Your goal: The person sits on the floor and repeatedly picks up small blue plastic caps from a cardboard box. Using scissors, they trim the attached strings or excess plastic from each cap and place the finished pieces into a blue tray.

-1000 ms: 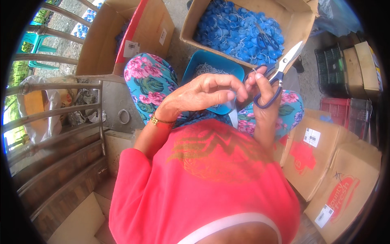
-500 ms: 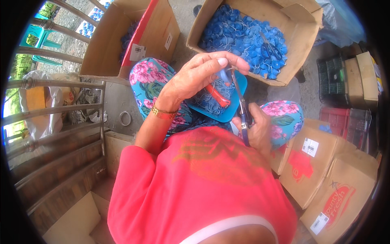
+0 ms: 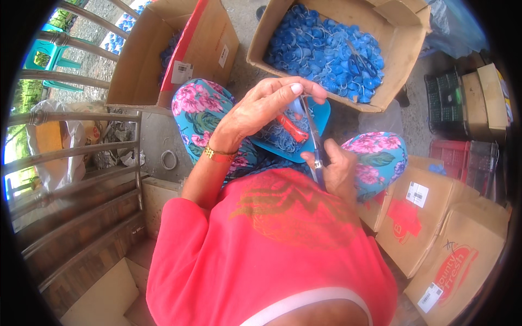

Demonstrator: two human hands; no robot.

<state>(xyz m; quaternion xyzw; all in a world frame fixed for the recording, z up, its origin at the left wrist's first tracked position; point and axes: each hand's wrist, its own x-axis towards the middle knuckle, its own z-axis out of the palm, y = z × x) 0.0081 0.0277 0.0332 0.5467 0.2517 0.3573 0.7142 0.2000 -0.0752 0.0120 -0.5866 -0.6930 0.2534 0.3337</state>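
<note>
My left hand (image 3: 260, 106) is raised over my lap, its fingers curled round a small light-blue plastic piece (image 3: 297, 105), mostly hidden by them. In my right hand (image 3: 338, 167) are scissors (image 3: 318, 149) with dark blue handles. Their long metal blades point up and away, the tips at the blue piece beneath my left fingers. Below the hands, a blue tray (image 3: 321, 113) rests in my lap, filled with thin, pale, stringy scraps (image 3: 278, 136). A red-handled tool (image 3: 292, 129) lies on the scraps.
Beyond my knees stands an open cardboard box (image 3: 405, 35) of blue plastic pieces (image 3: 312, 46), with another pair of scissors (image 3: 361, 64) on them. Another open box (image 3: 217, 49) stands at far left. A metal railing (image 3: 81, 117) runs along the left; cartons (image 3: 416, 223) and crates (image 3: 446, 103) stand right.
My right hand and the scissors have shifted slightly left and up, and the blades look closer together. My left hand stays nearly in place, still on the blue piece.
</note>
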